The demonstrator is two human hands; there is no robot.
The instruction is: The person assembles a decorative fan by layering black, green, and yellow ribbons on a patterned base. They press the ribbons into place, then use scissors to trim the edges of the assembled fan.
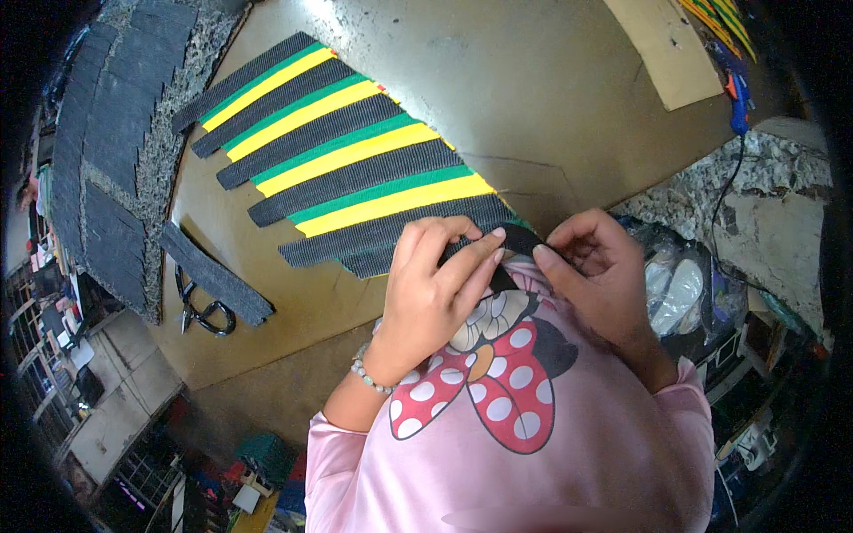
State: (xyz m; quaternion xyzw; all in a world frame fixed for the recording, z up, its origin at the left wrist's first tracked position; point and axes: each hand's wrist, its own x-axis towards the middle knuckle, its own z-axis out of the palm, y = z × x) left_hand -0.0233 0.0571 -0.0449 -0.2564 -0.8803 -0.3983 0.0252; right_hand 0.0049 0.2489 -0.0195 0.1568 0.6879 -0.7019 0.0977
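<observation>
A row of ribbed black strips edged with green and yellow bands, joined into a slanted striped panel (355, 147), lies across the brown table. At its near right corner, close to my body, the panel's last black strip bends up at a dark end (524, 241). My left hand (435, 280) is closed, its fingertips pressed together on that strip. From the other side my right hand (597, 271) pinches the dark end between thumb and fingers. The fingers partly cover the spot where strip and panel meet.
Black-handled scissors (206, 313) lie at the left beside a loose black strip (218, 274). Stacked black pieces (111, 160) fill the far left. A cardboard piece (666, 53) and a blue glue gun (739, 99) with a cord sit at the far right. Plastic-wrapped items (680, 284) are at right.
</observation>
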